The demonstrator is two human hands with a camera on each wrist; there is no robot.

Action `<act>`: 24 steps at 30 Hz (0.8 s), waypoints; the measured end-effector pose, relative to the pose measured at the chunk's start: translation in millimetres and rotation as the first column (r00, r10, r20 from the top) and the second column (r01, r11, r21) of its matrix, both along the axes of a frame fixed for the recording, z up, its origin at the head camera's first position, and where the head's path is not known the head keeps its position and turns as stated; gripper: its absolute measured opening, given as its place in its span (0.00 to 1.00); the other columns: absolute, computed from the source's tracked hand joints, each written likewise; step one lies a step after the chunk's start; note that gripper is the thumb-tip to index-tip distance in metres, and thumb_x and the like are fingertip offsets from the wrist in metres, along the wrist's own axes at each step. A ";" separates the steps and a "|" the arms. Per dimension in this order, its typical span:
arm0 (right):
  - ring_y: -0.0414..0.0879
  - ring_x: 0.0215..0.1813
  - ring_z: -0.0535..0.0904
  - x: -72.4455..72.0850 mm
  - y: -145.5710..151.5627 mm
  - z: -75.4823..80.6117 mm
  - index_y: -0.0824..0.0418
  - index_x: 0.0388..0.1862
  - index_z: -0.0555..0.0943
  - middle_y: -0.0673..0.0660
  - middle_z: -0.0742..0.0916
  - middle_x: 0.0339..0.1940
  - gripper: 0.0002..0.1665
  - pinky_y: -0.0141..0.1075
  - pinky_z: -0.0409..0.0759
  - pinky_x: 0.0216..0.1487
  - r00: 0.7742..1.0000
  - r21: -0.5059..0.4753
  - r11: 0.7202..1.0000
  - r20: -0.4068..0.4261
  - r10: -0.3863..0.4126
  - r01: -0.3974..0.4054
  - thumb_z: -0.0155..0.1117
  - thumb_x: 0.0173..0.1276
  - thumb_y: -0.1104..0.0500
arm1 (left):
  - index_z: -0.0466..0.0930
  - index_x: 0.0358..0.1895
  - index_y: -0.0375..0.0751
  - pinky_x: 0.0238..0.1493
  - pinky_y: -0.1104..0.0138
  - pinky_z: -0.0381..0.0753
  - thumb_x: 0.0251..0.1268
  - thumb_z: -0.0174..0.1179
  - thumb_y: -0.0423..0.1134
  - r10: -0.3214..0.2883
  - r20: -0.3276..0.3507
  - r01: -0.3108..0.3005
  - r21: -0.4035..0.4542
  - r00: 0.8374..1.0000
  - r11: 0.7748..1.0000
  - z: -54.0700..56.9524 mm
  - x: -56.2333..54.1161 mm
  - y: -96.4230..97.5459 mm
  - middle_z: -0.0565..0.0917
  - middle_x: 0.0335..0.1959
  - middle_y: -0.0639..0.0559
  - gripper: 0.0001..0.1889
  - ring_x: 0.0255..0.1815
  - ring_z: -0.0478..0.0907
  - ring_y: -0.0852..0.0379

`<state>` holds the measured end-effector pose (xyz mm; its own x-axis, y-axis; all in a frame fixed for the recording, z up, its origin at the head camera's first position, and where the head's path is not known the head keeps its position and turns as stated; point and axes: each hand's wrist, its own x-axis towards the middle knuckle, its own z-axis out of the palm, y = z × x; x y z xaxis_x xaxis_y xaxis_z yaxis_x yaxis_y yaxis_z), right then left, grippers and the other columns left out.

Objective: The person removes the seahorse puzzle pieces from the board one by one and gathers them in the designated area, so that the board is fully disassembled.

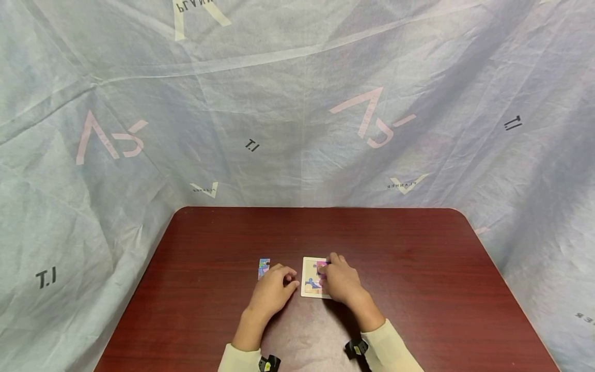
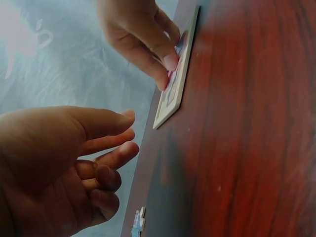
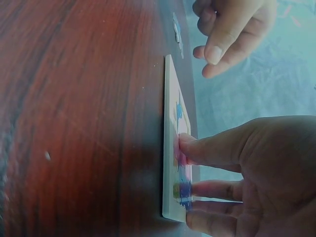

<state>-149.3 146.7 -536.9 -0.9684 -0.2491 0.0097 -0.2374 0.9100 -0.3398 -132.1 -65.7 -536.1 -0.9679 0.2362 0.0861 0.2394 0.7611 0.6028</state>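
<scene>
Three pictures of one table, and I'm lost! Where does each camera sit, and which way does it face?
Head: on the person's head, facing forward and down at the table and puzzle board; left hand, right hand and sleeves show.
Left wrist: on that wrist, looking past the left hand, up close, toward the right hand at the board.
Right wrist: on that wrist, looking past the right hand, with the left hand beyond.
Shared: both wrist views show the board and tabletop turned sideways.

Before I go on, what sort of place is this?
Probably a screened-off tabletop recording spot: printed sheeting hangs behind and beside a reddish wood-grain table, and a black device sits at each wrist.
</scene>
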 end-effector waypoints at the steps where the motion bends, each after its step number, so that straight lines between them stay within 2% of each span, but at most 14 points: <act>1: 0.56 0.59 0.79 -0.1 0.0 -0.3 0.54 0.52 0.92 0.60 0.83 0.57 0.15 0.57 0.85 0.43 1.000 -0.001 1.000 0.000 -0.001 0.001 0.76 0.65 0.59 | 0.89 0.46 0.42 0.38 0.66 0.77 0.68 0.71 0.40 -0.010 -0.007 0.010 -0.002 1.000 1.000 -0.1 0.4 1.2 0.81 0.34 0.56 0.08 0.35 0.75 0.64; 7: 0.56 0.60 0.79 0.2 -0.5 -0.4 0.54 0.53 0.92 0.60 0.83 0.58 0.16 0.58 0.86 0.43 1.000 0.004 1.000 0.005 -0.001 0.001 0.76 0.66 0.58 | 0.88 0.43 0.41 0.38 0.66 0.77 0.65 0.73 0.38 -0.061 -0.034 0.061 -0.009 0.998 0.998 -3.0 1.1 8.0 0.81 0.34 0.54 0.07 0.34 0.75 0.64; 15: 0.56 0.60 0.79 -0.7 -0.4 -1.0 0.54 0.53 0.92 0.60 0.83 0.58 0.16 0.58 0.86 0.42 1.000 0.011 1.000 0.010 -0.002 0.001 0.75 0.67 0.58 | 0.89 0.44 0.40 0.40 0.65 0.80 0.64 0.74 0.39 -0.096 -0.054 0.095 -0.027 0.994 0.995 -6.8 0.6 15.2 0.82 0.35 0.53 0.09 0.35 0.76 0.63; 21: 0.56 0.60 0.79 -1.4 0.3 -2.2 0.54 0.54 0.92 0.60 0.83 0.59 0.16 0.58 0.86 0.42 1.000 0.010 1.000 0.003 0.001 -0.001 0.75 0.68 0.58 | 0.89 0.48 0.41 0.38 0.63 0.80 0.65 0.73 0.41 -0.106 -0.022 0.104 -0.055 0.994 0.993 -7.7 0.1 20.9 0.83 0.39 0.51 0.12 0.34 0.78 0.61; 24: 0.56 0.60 0.79 -0.7 0.1 -2.4 0.54 0.53 0.92 0.60 0.83 0.58 0.16 0.58 0.86 0.41 1.000 0.011 1.000 -0.003 0.003 -0.003 0.75 0.67 0.58 | 0.89 0.51 0.41 0.41 0.61 0.83 0.66 0.73 0.42 -0.105 0.000 0.105 -0.070 0.994 0.992 -9.3 0.6 24.0 0.84 0.43 0.51 0.14 0.37 0.81 0.58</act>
<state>-150.0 146.8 -539.3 -0.9678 -0.2517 0.0099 -0.2408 0.9130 -0.3292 -131.4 -41.8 -545.4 -0.9370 0.3424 0.0695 0.3226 0.7716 0.5483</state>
